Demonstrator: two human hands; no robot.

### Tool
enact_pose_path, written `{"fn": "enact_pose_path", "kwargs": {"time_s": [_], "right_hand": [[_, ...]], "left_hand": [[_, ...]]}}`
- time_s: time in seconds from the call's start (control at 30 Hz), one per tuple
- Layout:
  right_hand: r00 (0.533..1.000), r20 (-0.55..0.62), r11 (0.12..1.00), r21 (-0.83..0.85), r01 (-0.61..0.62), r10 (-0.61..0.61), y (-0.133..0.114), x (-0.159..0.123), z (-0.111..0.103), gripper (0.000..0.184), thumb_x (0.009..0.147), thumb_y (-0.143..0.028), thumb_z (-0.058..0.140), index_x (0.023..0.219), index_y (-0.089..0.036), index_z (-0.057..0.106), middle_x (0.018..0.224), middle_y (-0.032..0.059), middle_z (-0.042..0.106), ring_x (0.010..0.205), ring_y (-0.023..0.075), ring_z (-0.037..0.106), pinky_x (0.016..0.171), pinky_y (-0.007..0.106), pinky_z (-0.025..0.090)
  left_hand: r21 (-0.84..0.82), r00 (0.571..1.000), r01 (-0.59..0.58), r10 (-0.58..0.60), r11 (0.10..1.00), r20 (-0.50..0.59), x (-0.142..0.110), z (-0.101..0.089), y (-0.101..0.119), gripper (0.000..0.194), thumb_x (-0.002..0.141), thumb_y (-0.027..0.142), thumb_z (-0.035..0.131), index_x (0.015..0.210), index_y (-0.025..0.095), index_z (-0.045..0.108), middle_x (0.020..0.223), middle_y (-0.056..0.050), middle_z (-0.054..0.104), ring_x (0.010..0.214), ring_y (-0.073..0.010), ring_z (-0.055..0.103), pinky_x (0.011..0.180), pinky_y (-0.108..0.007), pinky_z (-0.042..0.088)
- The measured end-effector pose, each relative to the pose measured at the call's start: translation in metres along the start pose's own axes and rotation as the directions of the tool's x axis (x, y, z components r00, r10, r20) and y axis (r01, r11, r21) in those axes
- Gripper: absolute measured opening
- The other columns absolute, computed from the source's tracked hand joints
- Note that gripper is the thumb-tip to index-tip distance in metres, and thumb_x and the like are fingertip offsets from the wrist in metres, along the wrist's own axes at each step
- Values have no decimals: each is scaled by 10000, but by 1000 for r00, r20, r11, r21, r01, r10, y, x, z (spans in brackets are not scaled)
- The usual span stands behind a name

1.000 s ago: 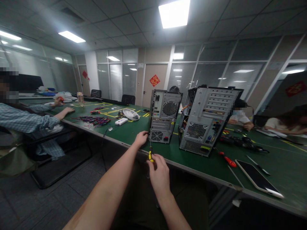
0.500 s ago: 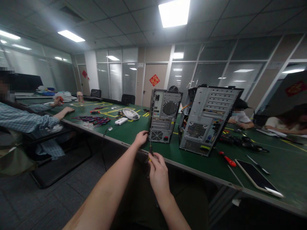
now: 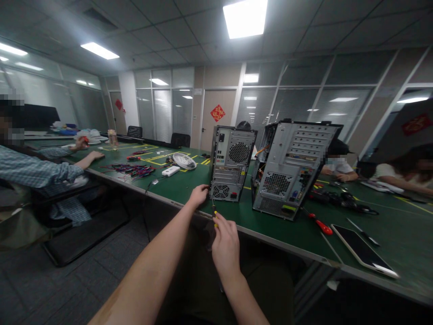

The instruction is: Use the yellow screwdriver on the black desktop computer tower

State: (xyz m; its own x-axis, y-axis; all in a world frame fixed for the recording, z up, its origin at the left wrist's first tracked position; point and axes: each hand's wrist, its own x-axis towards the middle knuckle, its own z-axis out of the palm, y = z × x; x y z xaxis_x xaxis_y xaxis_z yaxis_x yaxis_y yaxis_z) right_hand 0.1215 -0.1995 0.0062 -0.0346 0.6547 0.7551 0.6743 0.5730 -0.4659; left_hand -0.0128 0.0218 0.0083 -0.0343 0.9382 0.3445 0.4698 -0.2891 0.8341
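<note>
My right hand (image 3: 225, 237) is closed around the yellow and black handle of a screwdriver (image 3: 214, 210). Its thin shaft points up toward the lower left corner of the smaller computer case (image 3: 232, 164); whether the tip sits in a screw is too small to tell. At that same corner, my left hand (image 3: 199, 197) has its fingers bent against the case's side edge, fingertips partly hidden. The smaller case stands upright with its rear panel, fan grilles and ports facing me. To its right, a larger computer case (image 3: 287, 167) stands with its side open.
On the green table (image 3: 243, 221) lie a red-handled screwdriver (image 3: 323, 225), a phone (image 3: 365, 250), dark cables (image 3: 345, 203), bundled wires (image 3: 133, 170) and a white power bank-like box (image 3: 170, 171). A co-worker's arm (image 3: 72, 169) rests at left; other people sit at right.
My right hand has shifted slightly up and turned around the screwdriver handle, which shows more yellow now. My left hand and both cases look unmoved.
</note>
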Motion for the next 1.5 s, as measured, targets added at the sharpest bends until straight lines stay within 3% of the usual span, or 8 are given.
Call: {"fn": "enact_pose_path", "kwargs": {"time_s": [0.13,0.23,0.37,0.53,0.73,0.93,1.23,1.5], "right_hand": [[1000,2,1000,-7,10,-10,0,-1,0,364,949,-79,393,1129,-178,694,1231,109,650,1085,227,554,968,403,479],[998,-24,998,-16,-54,53,-1,-2,1,266,937,-136,483,1091,-179,695,1184,113,635,1094,232,568,979,389,470],[992,-39,993,-3,-117,117,0,-4,2,194,942,-229,533,1047,-188,691,1065,104,650,986,221,619,885,342,501],[983,-29,984,19,-179,180,5,-6,6,265,969,-340,524,1105,-170,676,950,87,720,779,193,681,736,292,525],[996,-37,996,-17,-87,87,6,-7,6,304,984,-250,461,1159,-174,697,1014,103,713,906,204,678,842,298,513],[999,-3,996,-71,-45,45,2,-7,5,358,985,-189,428,1230,-194,688,889,68,615,810,168,607,777,276,493],[998,40,990,-138,-34,40,3,-8,5,459,944,-99,366,1199,-260,712,963,64,517,817,155,569,732,257,492],[997,4,986,-151,-77,78,-1,-7,3,339,970,-201,450,1216,-202,683,959,76,647,860,186,635,813,290,498]], "left_hand": [[9,1000,-1,1,1000,2,-1,0,1,349,875,177,518,1170,149,703,1076,-87,746,1013,-189,675,966,-283,471],[1,1000,-3,3,1000,6,-2,-1,3,349,878,179,511,1168,155,704,1086,-83,745,997,-185,679,945,-275,479],[0,1000,-6,6,1000,9,-2,-2,4,353,874,175,511,1167,157,706,1101,-83,742,998,-186,678,952,-276,475],[5,1000,-15,15,1000,4,0,-1,0,358,871,185,518,1176,159,704,1095,-84,743,1030,-192,669,987,-291,459],[11,1000,-25,25,1000,0,-1,-1,1,352,871,175,508,1159,160,711,1104,-80,741,1034,-191,668,989,-285,459],[8,1000,-15,15,1000,4,0,0,0,354,876,172,509,1173,165,702,1135,-76,733,1034,-182,669,970,-269,467],[19,1000,-15,15,1000,-1,0,0,0,352,876,174,510,1171,167,702,1147,-76,729,1049,-182,663,972,-274,467],[21,1000,-18,18,1000,4,-1,-1,3,359,874,169,507,1176,163,701,1129,-80,734,1043,-184,665,988,-282,461]]}}
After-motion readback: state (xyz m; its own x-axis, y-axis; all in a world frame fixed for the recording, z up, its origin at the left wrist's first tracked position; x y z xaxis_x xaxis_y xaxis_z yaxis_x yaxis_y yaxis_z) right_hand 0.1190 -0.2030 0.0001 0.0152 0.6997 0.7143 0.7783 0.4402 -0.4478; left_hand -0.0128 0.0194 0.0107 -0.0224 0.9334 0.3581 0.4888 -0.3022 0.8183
